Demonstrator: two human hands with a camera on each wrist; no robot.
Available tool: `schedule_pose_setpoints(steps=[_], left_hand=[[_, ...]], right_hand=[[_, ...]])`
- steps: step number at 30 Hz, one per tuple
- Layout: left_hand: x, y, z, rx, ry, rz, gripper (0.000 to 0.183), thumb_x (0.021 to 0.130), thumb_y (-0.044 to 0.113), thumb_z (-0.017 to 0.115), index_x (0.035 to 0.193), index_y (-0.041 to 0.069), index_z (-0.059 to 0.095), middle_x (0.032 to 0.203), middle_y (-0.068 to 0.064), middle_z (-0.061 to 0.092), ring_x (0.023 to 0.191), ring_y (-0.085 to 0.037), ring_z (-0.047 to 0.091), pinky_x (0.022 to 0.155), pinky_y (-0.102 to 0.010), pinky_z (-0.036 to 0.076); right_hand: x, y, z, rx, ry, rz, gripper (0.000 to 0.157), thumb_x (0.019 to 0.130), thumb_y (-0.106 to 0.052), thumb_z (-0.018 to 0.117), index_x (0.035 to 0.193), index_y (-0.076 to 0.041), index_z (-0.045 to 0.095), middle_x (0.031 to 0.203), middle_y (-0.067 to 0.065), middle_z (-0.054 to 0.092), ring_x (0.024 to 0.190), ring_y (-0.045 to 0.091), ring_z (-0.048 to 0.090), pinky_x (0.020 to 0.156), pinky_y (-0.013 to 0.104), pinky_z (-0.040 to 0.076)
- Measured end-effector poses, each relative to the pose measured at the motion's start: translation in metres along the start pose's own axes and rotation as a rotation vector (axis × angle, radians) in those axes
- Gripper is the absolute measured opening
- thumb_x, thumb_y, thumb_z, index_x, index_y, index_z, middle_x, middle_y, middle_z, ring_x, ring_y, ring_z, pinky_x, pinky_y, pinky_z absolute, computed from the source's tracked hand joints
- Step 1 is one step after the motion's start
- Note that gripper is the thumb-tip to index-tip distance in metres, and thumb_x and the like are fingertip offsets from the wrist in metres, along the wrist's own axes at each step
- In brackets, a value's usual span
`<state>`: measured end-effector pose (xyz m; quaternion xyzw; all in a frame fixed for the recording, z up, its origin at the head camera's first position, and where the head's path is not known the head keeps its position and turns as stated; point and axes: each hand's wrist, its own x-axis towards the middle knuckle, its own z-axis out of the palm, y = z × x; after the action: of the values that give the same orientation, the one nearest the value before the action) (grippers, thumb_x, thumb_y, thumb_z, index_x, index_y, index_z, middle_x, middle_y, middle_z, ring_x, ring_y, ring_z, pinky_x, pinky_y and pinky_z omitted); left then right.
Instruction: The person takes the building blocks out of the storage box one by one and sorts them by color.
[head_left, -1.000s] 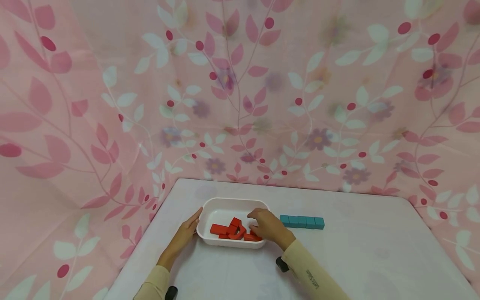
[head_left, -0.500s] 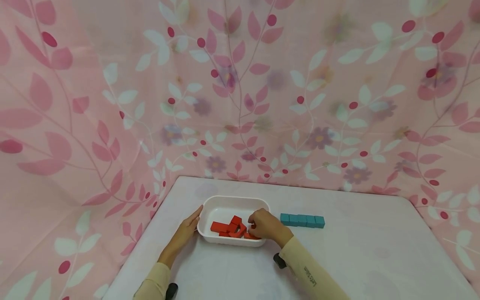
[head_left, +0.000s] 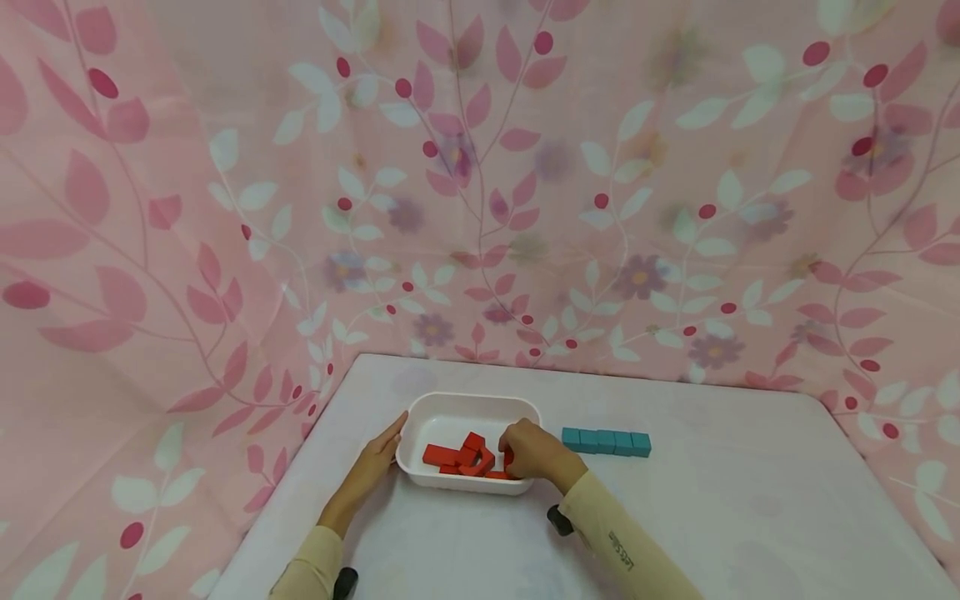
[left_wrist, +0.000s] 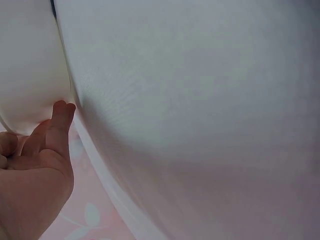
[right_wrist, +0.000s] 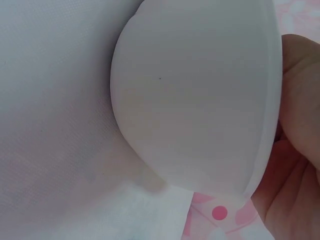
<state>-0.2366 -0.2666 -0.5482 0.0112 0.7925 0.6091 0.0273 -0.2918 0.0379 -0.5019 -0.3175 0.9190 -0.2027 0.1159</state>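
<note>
A white rectangular tray [head_left: 471, 482] sits on the table with several red building blocks [head_left: 440, 455] piled along its near side. My left hand [head_left: 371, 465] rests against the tray's left end, fingers fairly straight and close to the rim; in the left wrist view, fingertips [left_wrist: 64, 104] touch its outer wall. Reaching over the right end, my right hand [head_left: 538, 451] has its fingers curled down inside and pinches a red block [head_left: 509, 457], mostly hidden by the fingers. In the right wrist view, the tray's outer wall [right_wrist: 195, 95] covers the fingertips.
Right of the tray, several teal cubes [head_left: 606, 442] stand in a straight row. The table [head_left: 712, 500] wears a pale cloth, and a pink floral curtain [head_left: 480, 250] hangs behind and at the sides.
The right hand's fingers have closed and lowered onto a red block at the tray's right end, and that block now stands more upright. The left hand stays at the tray's left end.
</note>
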Motion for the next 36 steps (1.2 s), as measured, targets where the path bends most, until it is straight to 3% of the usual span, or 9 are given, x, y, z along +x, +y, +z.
schedule_pose_setpoints(steps=[10, 25, 32, 36], left_hand=[[-0.003, 0.001, 0.001, 0.007, -0.01, 0.011, 0.047, 0.107, 0.014, 0.035, 0.154, 0.012, 0.03, 0.157, -0.014, 0.025, 0.141, -0.036, 0.027, 0.104, -0.053, 0.036], [-0.005, 0.011, 0.002, 0.012, -0.003, 0.003, 0.047, 0.107, 0.011, 0.035, 0.154, 0.011, 0.03, 0.157, -0.015, 0.024, 0.139, -0.036, 0.028, 0.104, -0.052, 0.036], [-0.005, 0.012, 0.002, 0.005, -0.008, -0.006, 0.047, 0.107, 0.008, 0.033, 0.154, 0.009, 0.029, 0.156, -0.018, 0.024, 0.139, -0.038, 0.029, 0.103, -0.053, 0.036], [-0.003, 0.006, 0.002, 0.017, 0.006, 0.004, 0.047, 0.107, 0.012, 0.036, 0.154, 0.012, 0.031, 0.156, -0.017, 0.026, 0.138, -0.036, 0.031, 0.103, -0.051, 0.037]], right_hand=[[-0.009, 0.004, -0.007, 0.099, 0.072, -0.067, 0.031, 0.078, -0.013, 0.081, 0.107, -0.005, 0.074, 0.094, 0.001, 0.067, 0.085, 0.016, 0.054, 0.073, 0.025, 0.055], [-0.049, 0.021, -0.029, 0.333, 0.359, -0.119, 0.032, 0.08, -0.013, 0.082, 0.11, -0.008, 0.074, 0.1, -0.002, 0.07, 0.091, 0.016, 0.063, 0.079, 0.036, 0.059], [-0.074, 0.031, -0.033, 0.422, 0.41, -0.062, 0.036, 0.077, -0.017, 0.085, 0.111, -0.014, 0.074, 0.103, -0.007, 0.07, 0.093, 0.012, 0.065, 0.081, 0.028, 0.057], [-0.085, 0.037, -0.033, 0.446, 0.434, -0.036, 0.037, 0.076, -0.014, 0.085, 0.112, -0.01, 0.074, 0.104, -0.005, 0.07, 0.094, 0.015, 0.066, 0.082, 0.032, 0.057]])
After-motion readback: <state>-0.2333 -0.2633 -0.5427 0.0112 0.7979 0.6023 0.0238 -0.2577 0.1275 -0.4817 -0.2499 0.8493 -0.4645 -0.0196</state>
